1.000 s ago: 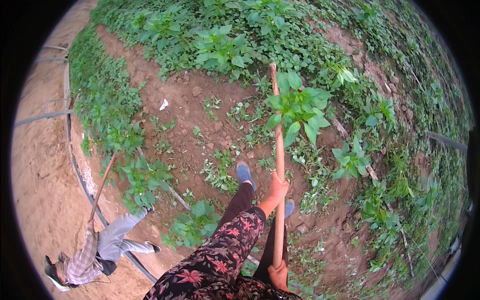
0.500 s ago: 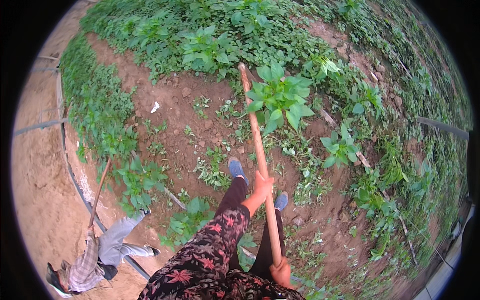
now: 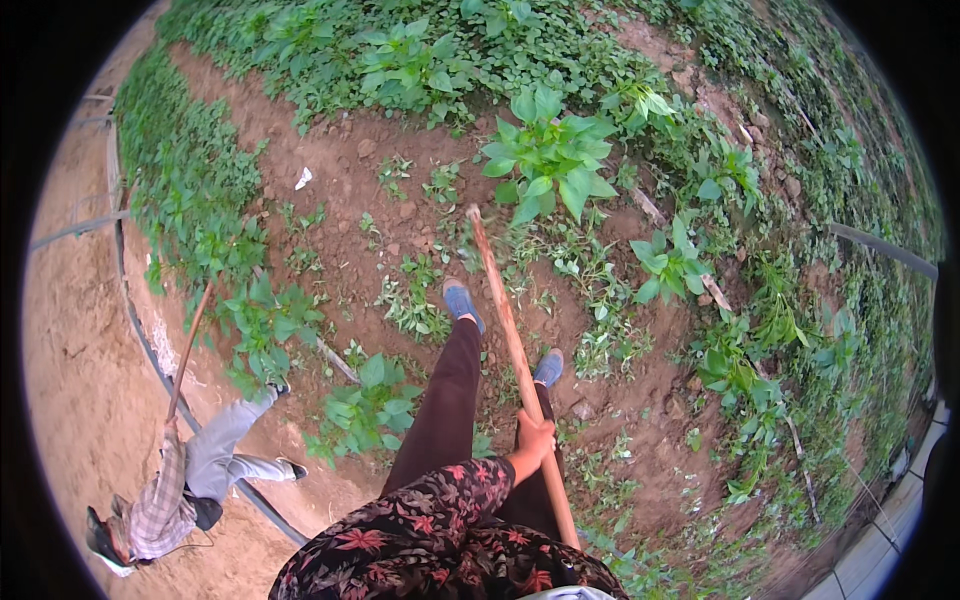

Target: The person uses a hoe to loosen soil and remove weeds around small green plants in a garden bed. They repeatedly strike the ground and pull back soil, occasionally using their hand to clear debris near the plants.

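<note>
My left hand [image 3: 535,437] is closed around the lower half of a long wooden hoe handle [image 3: 506,320]. The handle slants up and to the left from my waist. Its far end is low over the soil, just beyond my left shoe [image 3: 463,303], and the hoe's head is smeared by motion among small weeds. A bushy green plant [image 3: 550,165] stands just past that end. My right hand is out of sight; the near end of the handle stops by my patterned shirt [image 3: 420,525].
Dense low greenery [image 3: 310,45] covers the far side. Leafy plants [image 3: 672,265] and thin sticks [image 3: 718,293] line the right. At lower left, another person [image 3: 165,500] holds a wooden pole [image 3: 188,350] beside a dark hose [image 3: 150,345] on bare ground.
The hoe has been drawn toward me, its far end coming down from beside the bushy plant. My left hand moved nearer my body, and my right hand dropped out of view.
</note>
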The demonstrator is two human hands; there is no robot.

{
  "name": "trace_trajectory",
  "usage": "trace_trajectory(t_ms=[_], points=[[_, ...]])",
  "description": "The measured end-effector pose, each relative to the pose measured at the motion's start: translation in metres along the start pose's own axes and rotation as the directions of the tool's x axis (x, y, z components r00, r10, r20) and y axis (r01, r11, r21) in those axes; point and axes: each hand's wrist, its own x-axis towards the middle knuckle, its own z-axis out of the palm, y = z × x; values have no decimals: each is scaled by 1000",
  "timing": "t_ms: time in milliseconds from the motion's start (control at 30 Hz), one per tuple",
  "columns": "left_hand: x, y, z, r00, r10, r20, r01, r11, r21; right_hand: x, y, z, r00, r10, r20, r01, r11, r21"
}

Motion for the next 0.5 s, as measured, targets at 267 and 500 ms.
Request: trace_trajectory(t_ms=[267,500], points=[[4,9,1,998,22,56,-15,991,-132,-4,14,-22,998,-53,-28,49,992,-112],[81,166,13,971,202,126,-154,936,-316,46,-70,-35,917,-342,-206,293,926,-237]])
